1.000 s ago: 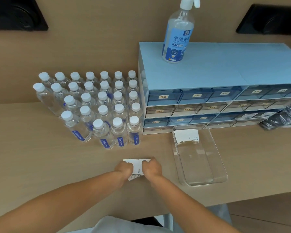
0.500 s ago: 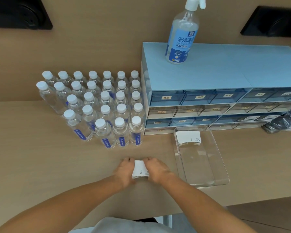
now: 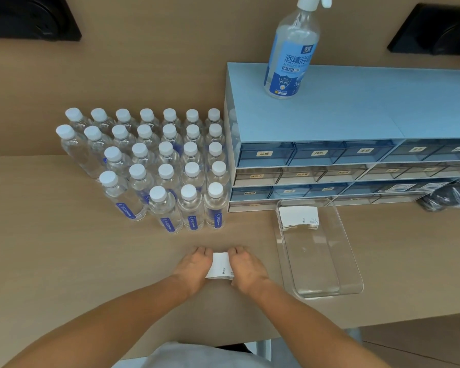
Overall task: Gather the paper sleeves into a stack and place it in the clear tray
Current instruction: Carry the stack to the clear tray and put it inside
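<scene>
A small stack of white paper sleeves lies on the wooden table, pressed between both hands. My left hand grips its left edge and my right hand grips its right edge. The hands hide the outer ends of the sleeves. To the right stands the clear tray, long and rectangular. A second stack of white sleeves lies in its far end; the near part of the tray holds nothing.
Several rows of water bottles with white caps stand behind the hands. A blue drawer cabinet sits at the back right with a spray bottle on top. A dark bag lies at the far right.
The sleeves were loose and fanned out a second ago. Both hands have squeezed them into a neater, narrower stack, staying in the same spot on the table.
</scene>
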